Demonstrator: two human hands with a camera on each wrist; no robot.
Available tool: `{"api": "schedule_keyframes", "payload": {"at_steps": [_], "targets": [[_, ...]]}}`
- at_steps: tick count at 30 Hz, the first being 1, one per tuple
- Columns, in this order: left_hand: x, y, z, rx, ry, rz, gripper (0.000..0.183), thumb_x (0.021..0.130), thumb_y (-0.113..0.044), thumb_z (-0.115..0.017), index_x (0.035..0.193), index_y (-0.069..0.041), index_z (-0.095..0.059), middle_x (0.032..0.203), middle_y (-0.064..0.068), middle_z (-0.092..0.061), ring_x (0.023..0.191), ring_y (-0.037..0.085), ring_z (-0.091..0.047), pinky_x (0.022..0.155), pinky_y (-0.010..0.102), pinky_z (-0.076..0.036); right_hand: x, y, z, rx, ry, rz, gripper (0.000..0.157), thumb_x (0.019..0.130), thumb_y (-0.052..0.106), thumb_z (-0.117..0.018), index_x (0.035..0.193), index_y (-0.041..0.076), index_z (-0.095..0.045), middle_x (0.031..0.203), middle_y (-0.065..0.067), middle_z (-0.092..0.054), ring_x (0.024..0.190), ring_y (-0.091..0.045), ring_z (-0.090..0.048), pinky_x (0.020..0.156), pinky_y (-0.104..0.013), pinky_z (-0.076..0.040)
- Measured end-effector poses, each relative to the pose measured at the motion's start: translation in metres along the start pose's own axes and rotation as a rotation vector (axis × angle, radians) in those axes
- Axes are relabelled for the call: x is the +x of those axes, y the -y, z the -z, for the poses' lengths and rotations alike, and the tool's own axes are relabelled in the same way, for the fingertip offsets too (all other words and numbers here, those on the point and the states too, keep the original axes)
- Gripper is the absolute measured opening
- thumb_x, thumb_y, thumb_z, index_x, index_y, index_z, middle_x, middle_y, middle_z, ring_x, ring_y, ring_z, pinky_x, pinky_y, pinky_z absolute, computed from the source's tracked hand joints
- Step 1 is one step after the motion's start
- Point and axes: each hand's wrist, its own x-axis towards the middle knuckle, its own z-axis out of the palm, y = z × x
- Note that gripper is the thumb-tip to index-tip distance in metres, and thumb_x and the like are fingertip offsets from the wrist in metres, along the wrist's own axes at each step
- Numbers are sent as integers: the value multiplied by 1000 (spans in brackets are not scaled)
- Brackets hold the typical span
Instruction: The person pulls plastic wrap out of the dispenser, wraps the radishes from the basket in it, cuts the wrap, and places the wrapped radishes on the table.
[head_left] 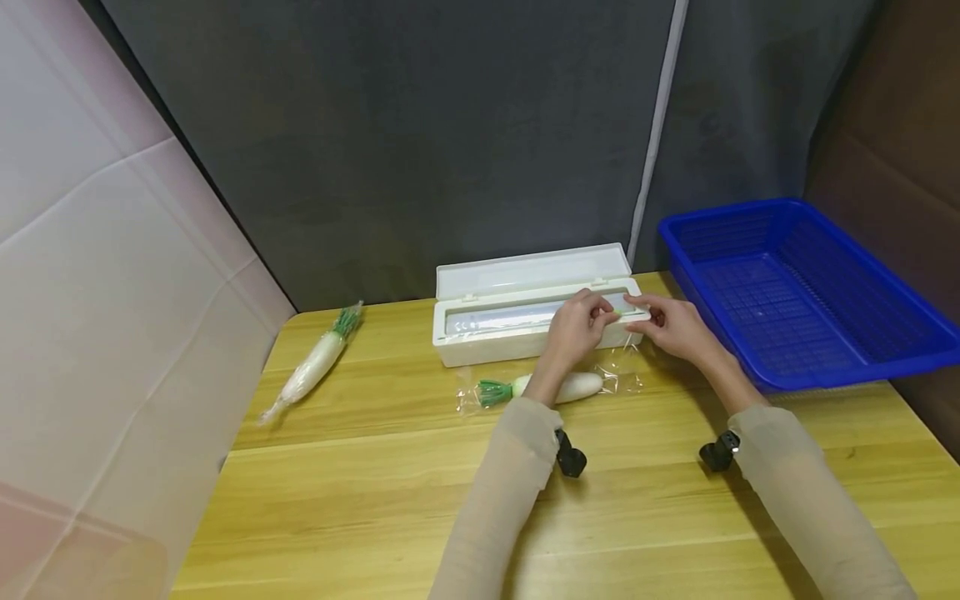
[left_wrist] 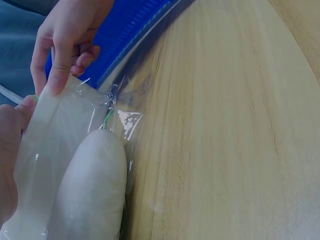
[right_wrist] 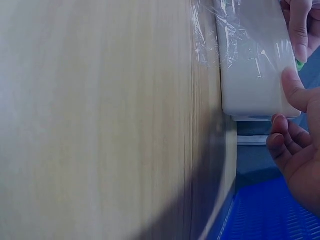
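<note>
A white plastic wrap dispenser (head_left: 487,346) stands at the table's back with its lid (head_left: 532,271) raised and a film roll (head_left: 510,318) inside. My left hand (head_left: 576,331) pinches the small green slide cutter (right_wrist: 300,65) on its front edge, near the right end. My right hand (head_left: 675,327) holds the dispenser's right end, thumb on the front and fingers around the corner. Clear film (left_wrist: 82,107) drapes down the front. Just before the dispenser lies a white radish (head_left: 579,387) with a green top, over clear film; my left wrist partly hides it.
A second white radish (head_left: 318,364), wrapped in film, lies at the table's back left. To the right of the dispenser, a blue plastic basket (head_left: 750,367) sits near my right forearm. A dark grey curtain (head_left: 390,150) hangs behind the wooden table (head_left: 337,517).
</note>
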Motion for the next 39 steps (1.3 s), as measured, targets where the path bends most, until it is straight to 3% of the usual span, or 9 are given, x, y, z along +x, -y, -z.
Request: {"api": "schedule_keyframes", "payload": {"at_steps": [13, 33, 39], "targets": [[1, 5, 6, -74, 27, 7, 11, 93, -15, -74, 94, -4, -73, 90, 4, -62, 75, 12, -55, 67, 15, -43, 1, 1, 1, 12, -3, -6, 44, 86, 17, -82, 127, 6, -70, 65, 1, -48, 62, -16, -45, 57, -30, -36], [-6, 10, 12, -104, 32, 5, 12, 95, -14, -72, 95, -2, -71, 91, 6, -61, 74, 12, -54, 65, 16, -43, 0, -1, 0, 9, 4, -26, 46, 86, 18, -82, 128, 7, -69, 66, 0, -47, 61, -17, -44, 56, -30, -35], [-9, 12, 15, -66, 20, 7, 15, 95, -19, -73, 95, -4, -73, 91, 3, -62, 74, 9, -54, 65, 15, -44, 0, 0, 0, 7, 13, -33, 46, 86, 19, -82, 129, 8, -69, 66, 0, -48, 62, -18, -45, 56, -30, -36]]}}
